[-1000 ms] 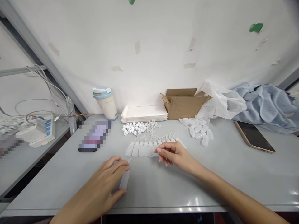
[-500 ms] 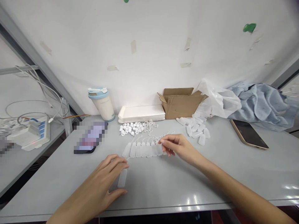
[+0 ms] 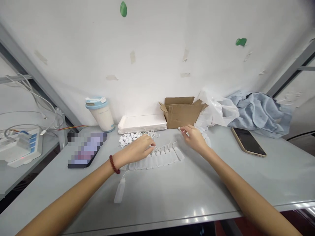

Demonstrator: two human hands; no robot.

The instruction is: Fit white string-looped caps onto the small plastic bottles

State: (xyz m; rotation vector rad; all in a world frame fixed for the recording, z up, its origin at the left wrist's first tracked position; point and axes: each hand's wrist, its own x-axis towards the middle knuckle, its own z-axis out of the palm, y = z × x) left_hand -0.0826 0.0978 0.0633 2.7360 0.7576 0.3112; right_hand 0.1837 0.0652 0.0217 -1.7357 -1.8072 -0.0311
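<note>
My left hand [image 3: 141,148] hovers over the left part of a row of small translucent plastic bottles [image 3: 164,159] with thin curved tubes at their necks. Its thumb and forefinger nearly meet by the tubes; what they pinch, if anything, is unclear. My right hand [image 3: 193,137] is in front of the cardboard box, its fingertips closed on a small whitish piece [image 3: 179,128]. Behind that hand lies a pile of loose translucent bottles [image 3: 207,140], partly hidden. One bottle with a tube [image 3: 119,191] lies apart, nearer the front. Small white caps [image 3: 126,139] and loose thin tubes [image 3: 154,133] lie behind my left hand.
Along the wall stand a blue-lidded cup [image 3: 100,114], stacked white trays [image 3: 142,123], the open cardboard box [image 3: 183,115], a plastic bag [image 3: 220,111] and a blue cloth [image 3: 263,113]. One phone [image 3: 248,141] lies right, another [image 3: 87,150] left. A power strip [image 3: 31,147] sits far left.
My left hand has left the single bottle at the front and moved up and right over the row. My right hand has gone from the row towards the loose bottles. The view has shifted slightly.
</note>
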